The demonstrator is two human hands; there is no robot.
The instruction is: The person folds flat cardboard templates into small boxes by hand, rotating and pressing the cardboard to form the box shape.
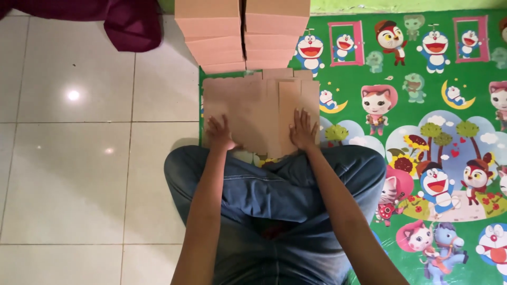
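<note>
A flat brown cardboard sheet, cut and creased like an unfolded box, lies on the green cartoon mat in front of my crossed legs in blue jeans. My left hand presses flat on the sheet's near left part, fingers spread. My right hand rests flat on its near right part, beside a folded strip. Neither hand grips anything.
Two stacks of folded brown cardboard boxes stand just beyond the sheet at the top. A dark red cloth lies at the upper left on the white tiled floor. The mat stretches to the right.
</note>
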